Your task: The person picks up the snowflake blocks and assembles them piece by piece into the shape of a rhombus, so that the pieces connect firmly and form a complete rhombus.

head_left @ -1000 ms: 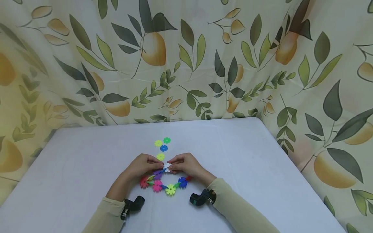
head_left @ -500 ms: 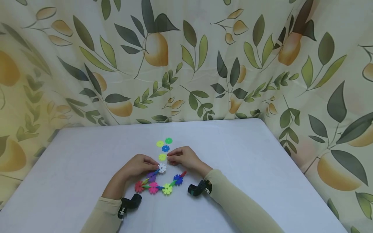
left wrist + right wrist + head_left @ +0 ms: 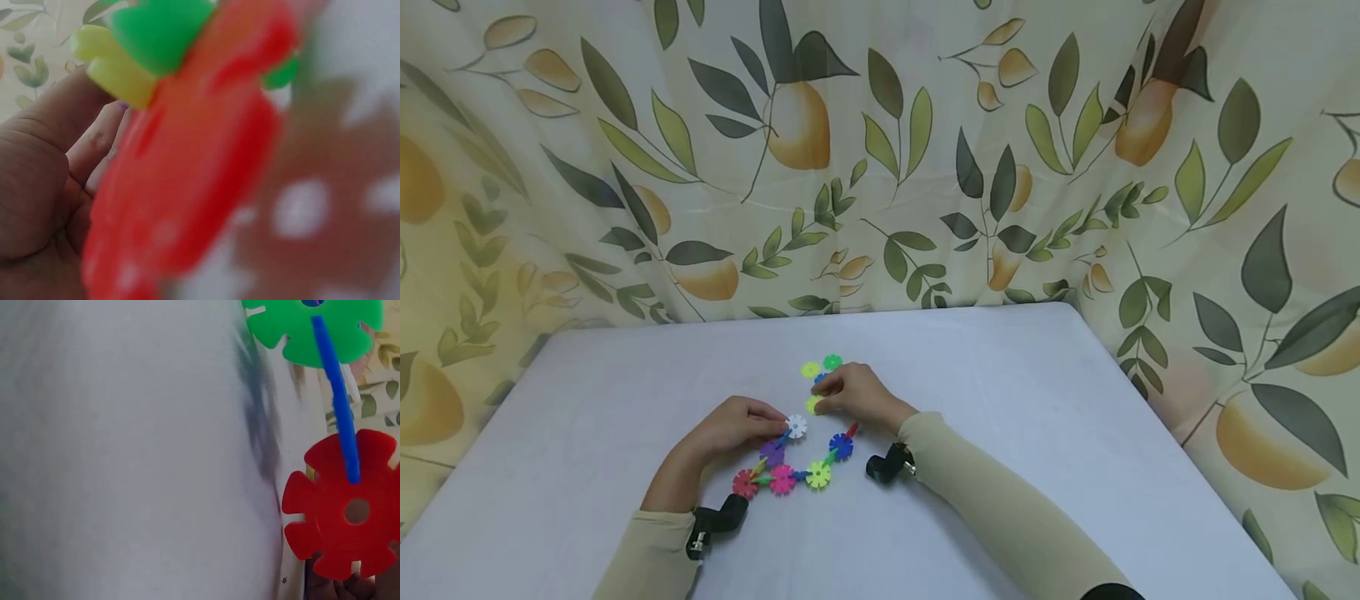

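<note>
A curved chain of notched plastic discs runs from a white disc point(image 3: 796, 427) through purple, red point(image 3: 746, 483), pink and yellow-green ones to a blue disc point(image 3: 841, 447) with a red piece at its end. My left hand point(image 3: 730, 433) pinches the chain by the white disc. My right hand point(image 3: 861, 396) has its fingertips at a loose yellow disc point(image 3: 813, 405); whether they grip it cannot be told. A red disc point(image 3: 181, 175) fills the left wrist view before the left hand point(image 3: 44, 181). The right wrist view shows a red disc point(image 3: 331, 512), a blue one edge-on and a green one point(image 3: 319, 331).
Behind the right fingers lie a loose yellow disc point(image 3: 810, 369), a green disc point(image 3: 832, 362) and a partly covered blue one. They rest on a white-covered table point(image 3: 1000, 375), with a leaf-patterned curtain point(image 3: 895, 208) behind it.
My right hand has let go of the white disc and moved back and left to the loose yellow disc. My left hand has drawn the chain left.
</note>
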